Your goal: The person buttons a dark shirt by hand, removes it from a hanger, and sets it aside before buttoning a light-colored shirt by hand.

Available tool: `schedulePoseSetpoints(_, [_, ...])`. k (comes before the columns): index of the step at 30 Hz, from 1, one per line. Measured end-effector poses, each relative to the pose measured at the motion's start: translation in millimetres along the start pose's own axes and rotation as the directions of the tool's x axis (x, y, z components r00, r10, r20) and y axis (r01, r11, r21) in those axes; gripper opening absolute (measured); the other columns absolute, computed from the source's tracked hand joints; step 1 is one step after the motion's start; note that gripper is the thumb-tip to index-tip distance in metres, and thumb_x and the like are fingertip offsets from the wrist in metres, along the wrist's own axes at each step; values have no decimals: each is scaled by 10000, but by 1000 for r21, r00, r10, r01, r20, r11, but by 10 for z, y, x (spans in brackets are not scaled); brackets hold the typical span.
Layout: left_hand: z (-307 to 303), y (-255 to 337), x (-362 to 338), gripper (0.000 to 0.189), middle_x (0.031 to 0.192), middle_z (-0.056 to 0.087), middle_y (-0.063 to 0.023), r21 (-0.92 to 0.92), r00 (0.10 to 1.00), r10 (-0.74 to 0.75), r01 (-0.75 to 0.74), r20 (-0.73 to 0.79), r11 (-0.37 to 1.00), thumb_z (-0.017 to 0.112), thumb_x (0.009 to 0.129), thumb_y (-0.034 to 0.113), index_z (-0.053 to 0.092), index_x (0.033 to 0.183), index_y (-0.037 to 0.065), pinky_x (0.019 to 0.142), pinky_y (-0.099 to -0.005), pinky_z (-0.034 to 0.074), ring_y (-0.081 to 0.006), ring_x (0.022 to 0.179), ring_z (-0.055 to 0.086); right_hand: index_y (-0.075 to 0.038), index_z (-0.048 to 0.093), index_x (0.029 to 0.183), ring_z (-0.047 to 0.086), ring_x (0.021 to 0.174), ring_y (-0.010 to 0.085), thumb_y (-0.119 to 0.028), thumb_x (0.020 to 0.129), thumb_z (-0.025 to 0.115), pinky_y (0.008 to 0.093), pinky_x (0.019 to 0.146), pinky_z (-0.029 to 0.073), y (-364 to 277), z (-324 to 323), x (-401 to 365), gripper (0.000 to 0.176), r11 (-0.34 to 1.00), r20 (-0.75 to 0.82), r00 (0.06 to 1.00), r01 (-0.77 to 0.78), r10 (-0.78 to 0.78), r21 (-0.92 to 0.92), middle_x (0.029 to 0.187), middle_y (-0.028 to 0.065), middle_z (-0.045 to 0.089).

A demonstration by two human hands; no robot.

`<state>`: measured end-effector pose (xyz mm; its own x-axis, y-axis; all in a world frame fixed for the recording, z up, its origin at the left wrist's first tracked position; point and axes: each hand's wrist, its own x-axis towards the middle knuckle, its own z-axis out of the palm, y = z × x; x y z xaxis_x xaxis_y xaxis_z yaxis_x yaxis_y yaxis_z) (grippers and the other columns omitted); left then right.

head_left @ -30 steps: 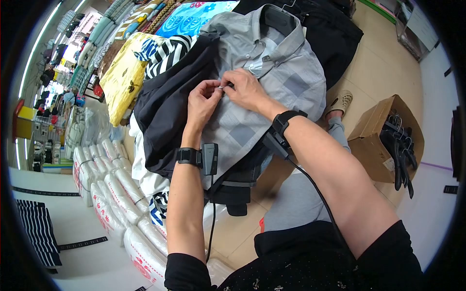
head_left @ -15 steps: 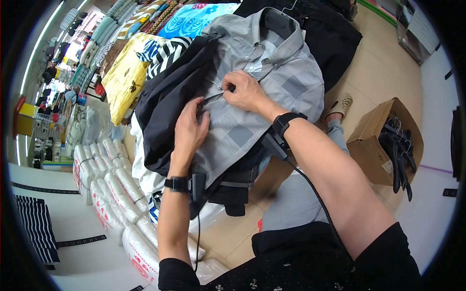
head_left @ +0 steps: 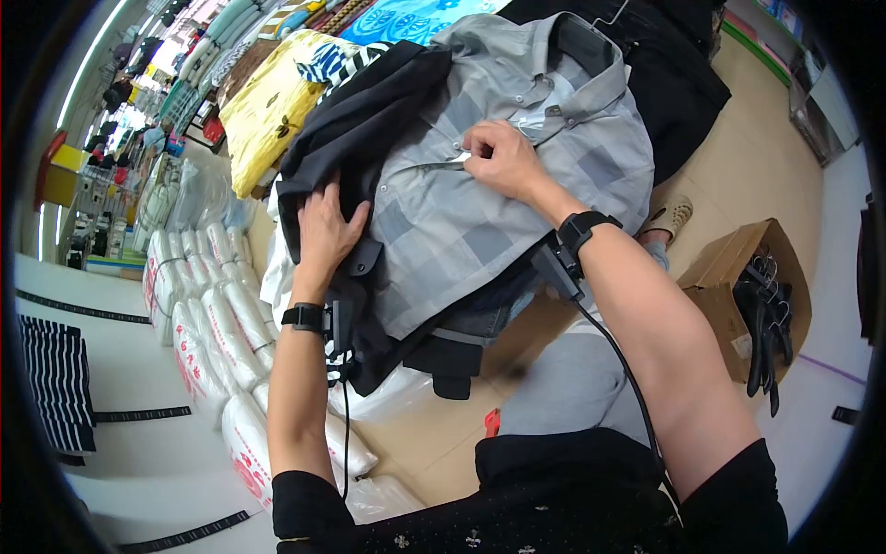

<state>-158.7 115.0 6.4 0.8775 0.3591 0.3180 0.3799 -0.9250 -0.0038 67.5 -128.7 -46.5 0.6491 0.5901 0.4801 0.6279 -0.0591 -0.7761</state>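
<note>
A grey checked button-up shirt (head_left: pixel 434 226) lies spread on a pile of clothes, a hanger (head_left: pixel 614 13) hook showing above its collar. My right hand (head_left: pixel 506 162) pinches the edge of the shirt's front near the buttons and lifts it slightly. To the left, a dark garment (head_left: pixel 369 106) runs alongside the shirt and partly under it. My left hand (head_left: pixel 328 226) rests on this dark cloth, thumb spread away from the fingers. Its fingertips are partly lost against the fabric.
Black trousers (head_left: pixel 678 83) and folded yellow cloth (head_left: pixel 272 111) lie around the shirt. Plastic-wrapped rolls (head_left: pixel 217 337) stand on the left. At right a cardboard box (head_left: pixel 724 268) holds black hangers (head_left: pixel 761 314). Another person's shoe (head_left: pixel 672 220) is beyond the pile.
My left hand has come away from the shirt's front and moved left onto the dark garment. My right hand still pinches the shirt front. The whole view has shifted slightly.
</note>
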Motion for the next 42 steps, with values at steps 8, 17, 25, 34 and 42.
schedulePoseSetpoints(8, [-154,-147,-72,873,1427,562,-218,-19,989,139,-138,52,990,832,830,264,454,1599,95,1164,-539,403,-426,1355,530,-16,571,736,629,956,284,-120,777,677,378,846,507,-53,-21,-30,154,999,2,999,-33,33,15,984,78,734])
schedulePoseSetpoints(17, [-334,-684,309,769,1307,594,-184,213,954,296,-281,-41,936,790,787,7,524,1502,102,1070,-487,471,-407,1235,579,-30,586,720,661,1018,313,-138,767,679,413,890,526,1,3,-15,151,999,-13,1000,-10,10,47,930,76,733])
schedulePoseSetpoints(25, [-125,-643,177,707,1255,594,-223,50,968,245,-242,-59,969,763,806,55,522,1471,53,1054,-494,472,-434,1191,583,-21,567,717,653,994,289,-114,769,676,381,851,520,0,6,-30,153,1000,-5,1000,-11,12,25,977,78,743])
schedulePoseSetpoints(34, [-334,195,53,208,1078,740,-114,-113,929,225,-267,-294,957,789,886,155,748,1066,60,893,-434,512,-327,1031,695,-19,592,723,666,962,315,-139,762,692,407,867,530,2,17,-11,161,996,-15,999,-47,48,72,938,85,742])
schedulePoseSetpoints(42, [105,834,371,231,1055,778,-163,-549,986,111,-162,-125,820,756,926,121,795,1134,27,892,-391,588,-302,974,753,-11,600,705,673,972,321,-151,761,708,410,879,535,-24,-42,24,186,990,58,994,-98,92,97,966,102,756])
